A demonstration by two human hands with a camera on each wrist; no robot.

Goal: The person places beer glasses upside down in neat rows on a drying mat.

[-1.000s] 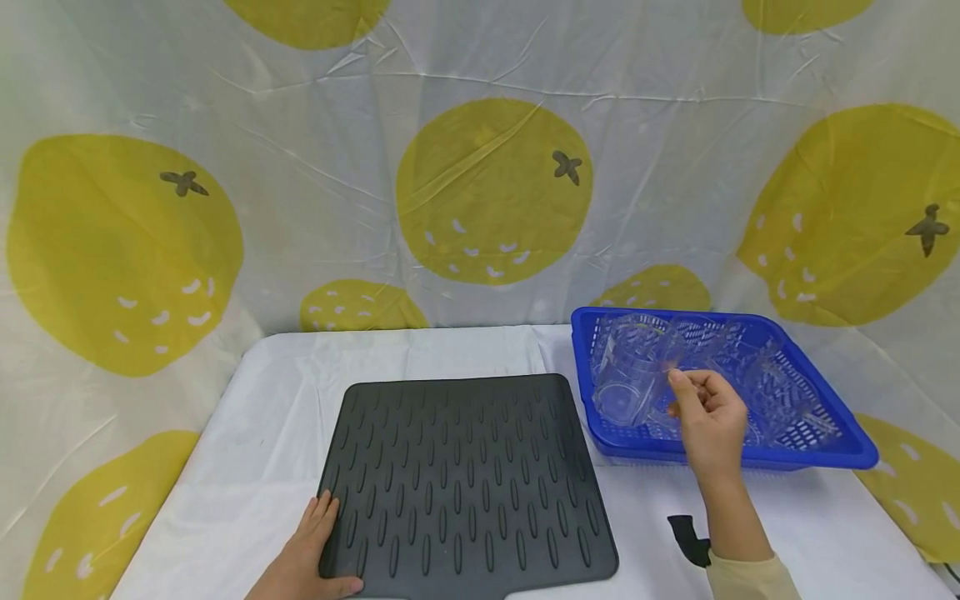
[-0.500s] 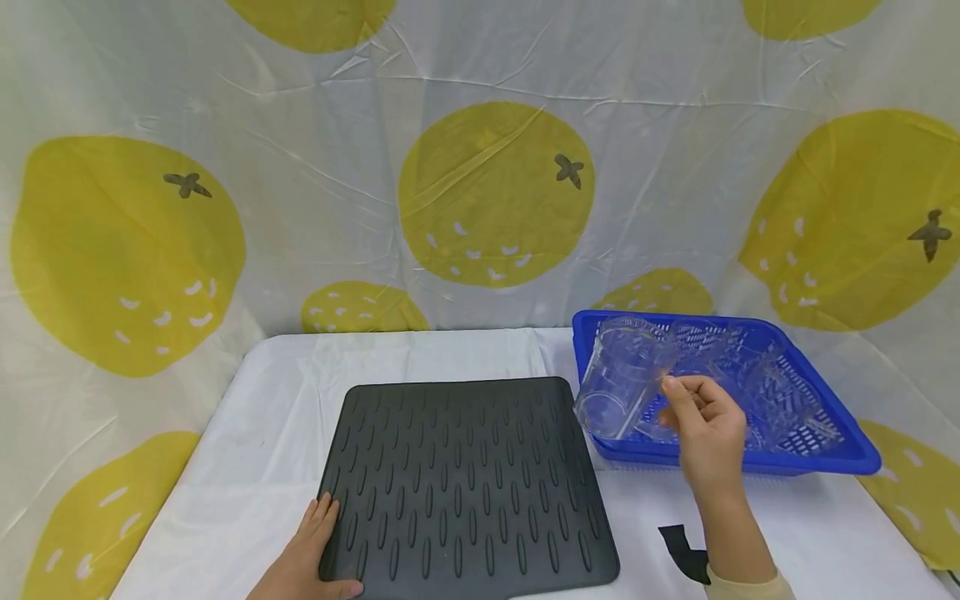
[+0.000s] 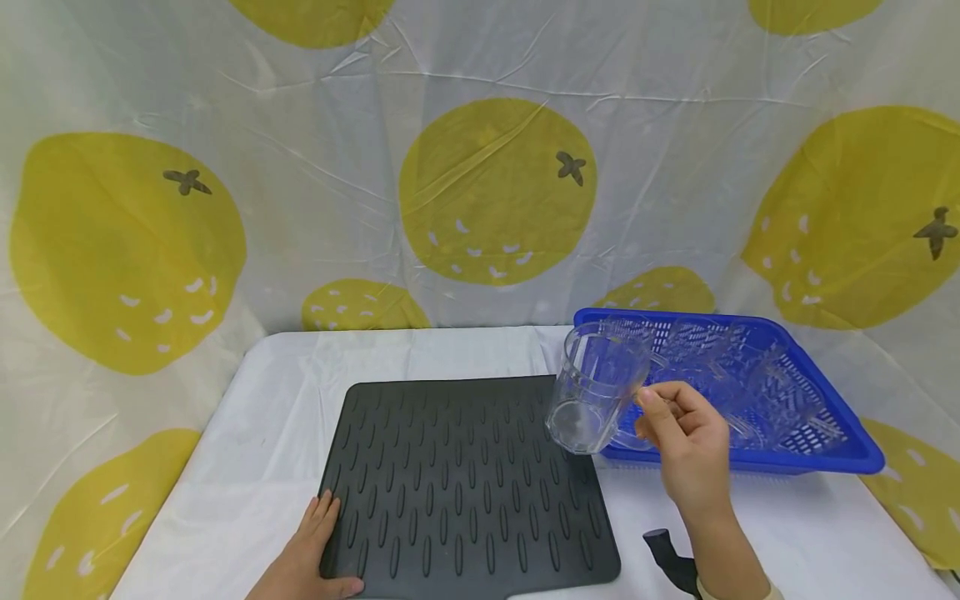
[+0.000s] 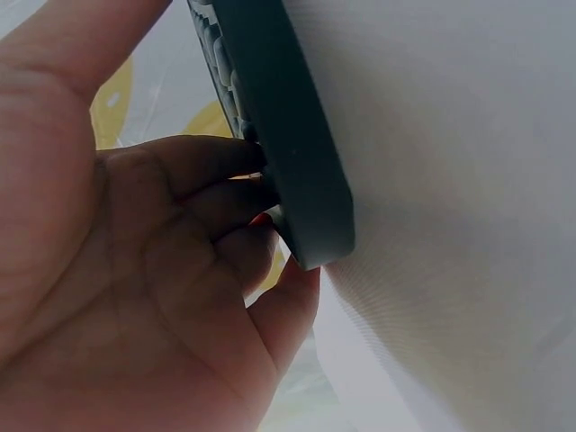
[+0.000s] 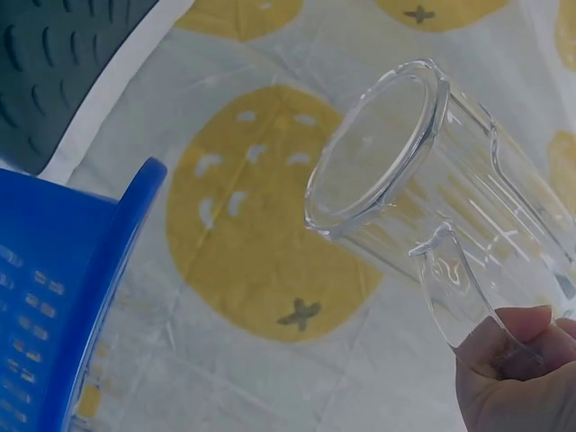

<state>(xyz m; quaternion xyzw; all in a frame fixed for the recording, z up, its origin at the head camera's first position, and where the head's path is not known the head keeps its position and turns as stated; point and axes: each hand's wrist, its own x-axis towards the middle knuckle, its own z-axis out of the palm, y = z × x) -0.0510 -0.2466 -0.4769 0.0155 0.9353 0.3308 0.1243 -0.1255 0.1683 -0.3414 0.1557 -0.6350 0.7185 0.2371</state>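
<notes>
My right hand (image 3: 693, 437) pinches the handle of a clear mug (image 3: 596, 383), which is held tilted over the blue basket's left end and overlaps the right part of a dark grey ridged drying mat (image 3: 465, 475) in the head view. The right wrist view shows thumb and fingers on the handle of this same mug (image 5: 432, 171). At the mat's near left corner lies my left hand (image 3: 303, 546), fingers along the left edge and thumb on the near edge. In the left wrist view its fingertips touch the side of the mat (image 4: 297, 153).
A blue plastic basket (image 3: 795, 461) with several more clear mugs (image 3: 780, 392) stands at the right on a table with a white cloth (image 3: 247, 450). A black strap (image 3: 667, 562) hangs beside my right wrist. Behind the table is a lemon-print curtain (image 3: 315, 208).
My right hand has brought the clear mug out of the basket, leftward and toward me, to the mat's right side. The left hand has stayed on the mat.
</notes>
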